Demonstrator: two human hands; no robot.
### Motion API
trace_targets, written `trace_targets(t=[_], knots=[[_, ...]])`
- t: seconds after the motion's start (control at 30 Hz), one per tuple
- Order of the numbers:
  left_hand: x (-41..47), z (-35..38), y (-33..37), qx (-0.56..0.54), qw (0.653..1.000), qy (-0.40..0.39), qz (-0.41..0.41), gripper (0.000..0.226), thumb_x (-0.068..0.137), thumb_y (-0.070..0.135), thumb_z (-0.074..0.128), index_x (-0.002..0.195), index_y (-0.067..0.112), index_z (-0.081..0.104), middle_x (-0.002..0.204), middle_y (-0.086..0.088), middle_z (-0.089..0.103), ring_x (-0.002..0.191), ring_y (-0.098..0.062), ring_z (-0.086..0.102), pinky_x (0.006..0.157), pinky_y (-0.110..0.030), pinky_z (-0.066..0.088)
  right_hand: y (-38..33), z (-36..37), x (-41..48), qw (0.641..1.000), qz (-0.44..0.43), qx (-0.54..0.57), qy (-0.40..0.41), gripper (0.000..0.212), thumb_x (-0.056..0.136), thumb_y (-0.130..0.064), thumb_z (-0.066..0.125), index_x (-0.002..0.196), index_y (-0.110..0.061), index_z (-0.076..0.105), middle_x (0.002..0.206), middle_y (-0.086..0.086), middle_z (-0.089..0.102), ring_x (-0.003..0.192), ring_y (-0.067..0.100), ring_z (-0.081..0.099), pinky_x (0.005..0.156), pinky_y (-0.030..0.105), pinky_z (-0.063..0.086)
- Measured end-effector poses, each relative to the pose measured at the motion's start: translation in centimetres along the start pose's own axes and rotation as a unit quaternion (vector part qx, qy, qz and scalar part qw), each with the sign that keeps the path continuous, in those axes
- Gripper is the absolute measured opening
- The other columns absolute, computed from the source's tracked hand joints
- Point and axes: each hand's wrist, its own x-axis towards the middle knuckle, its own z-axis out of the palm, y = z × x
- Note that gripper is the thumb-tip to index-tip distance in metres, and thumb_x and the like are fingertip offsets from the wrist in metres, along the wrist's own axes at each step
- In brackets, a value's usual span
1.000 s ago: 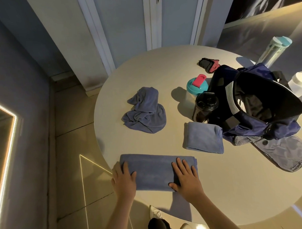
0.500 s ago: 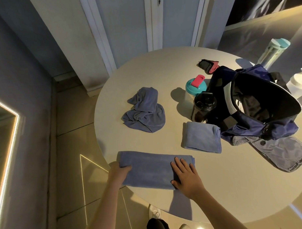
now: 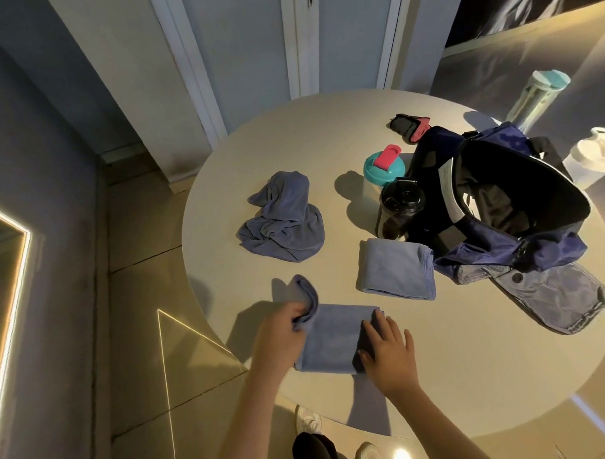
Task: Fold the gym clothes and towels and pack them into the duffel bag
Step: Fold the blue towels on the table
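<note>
A second ago both hands lay flat on a long strip of towel [image 3: 335, 334] at the 7 o'clock edge of the desk [image 3: 470, 367]. The left hand then slid out to the strip's far left end. Now the left hand [image 3: 280, 329] has its fingers clenched round that end and has lifted it clear of the desk, so the cloth curls up and over toward 3 o'clock. The right hand [image 3: 389, 351] has stayed put, fingers straight and spread, pressing the right end flat as an anchor.

That reads as the halving fold under way: the strip already looks shorter, and the raised flap only has to be carried across and laid on the pinned end, edges matched.

Once that is done this piece should match the folded towel [image 3: 395, 269] lying near the middle of the desk, just beside the duffel bag [image 3: 514, 252]. The bag gapes open at 2 to 3 o'clock (what is inside is too dark to make out).

A crumpled towel [image 3: 283, 223] at about 10 o'clock is not yet folded, so packing still looks some way off.
</note>
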Motion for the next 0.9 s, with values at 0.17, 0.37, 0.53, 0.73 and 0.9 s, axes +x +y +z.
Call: trace_targets(t=[0.17,0.37,0.53,0.73,0.9], knots=[[-1.1,4.0,1.2,0.021,0.997,0.028,0.062,0.013,0.089,0.017,0.063,0.100,0.011,0.065,0.087,-0.007,0.068,0.078,-0.021,0.063,0.065,-0.030,0.050,1.4,0.0,-1.3,0.988,0.011,0.157,0.004,0.056,0.081,-0.026,0.045,0.135,-0.014,0.051,0.145,0.012,0.042,0.122,0.037,0.047,0.096,0.047,0.044],[-1.6,6.9,2.5,0.037,0.989,0.016,0.142,0.017,0.091,0.022,0.061,0.104,0.012,0.067,0.091,-0.005,0.070,0.080,-0.019,0.063,0.067,-0.026,0.047,2.1,-0.6,0.1,0.918,0.087,0.387,-0.023,0.037,0.095,-0.024,0.036,0.115,-0.019,0.067,0.127,0.001,0.060,0.118,0.027,0.053,0.099,0.032,0.043],[-2.3,8.9,2.4,0.112,0.971,-0.026,0.210,0.020,0.071,0.021,0.078,0.089,0.020,0.069,0.077,0.008,0.070,0.069,-0.008,0.065,0.064,-0.016,0.049,1.4,-4.4,0.1,0.831,0.173,0.526,-0.057,0.031,0.099,-0.029,0.044,0.081,-0.017,0.066,0.078,-0.008,0.066,0.075,0.010,0.059,0.069,0.019,0.045],[-3.3,10.1,2.7,0.224,0.943,-0.098,0.226,0.033,0.093,0.034,0.050,0.124,0.023,0.056,0.118,0.003,0.064,0.112,-0.015,0.058,0.102,-0.033,0.041,1.1,-3.8,1.2,0.892,0.152,0.425,-0.034,0.022,0.093,-0.029,0.057,0.088,-0.013,0.070,0.083,0.004,0.070,0.079,0.019,0.063,0.070,0.029,0.045],[-1.5,8.4,1.2,0.248,0.945,-0.003,0.214,0.054,0.066,0.028,0.082,0.116,0.026,0.062,0.124,0.002,0.060,0.112,-0.018,0.060,0.086,-0.035,0.053,1.0,-2.7,2.3,0.949,0.199,0.246,-0.017,0.032,0.091,-0.036,0.053,0.071,-0.012,0.056,0.078,0.008,0.060,0.074,0.026,0.056,0.066,0.033,0.042]])
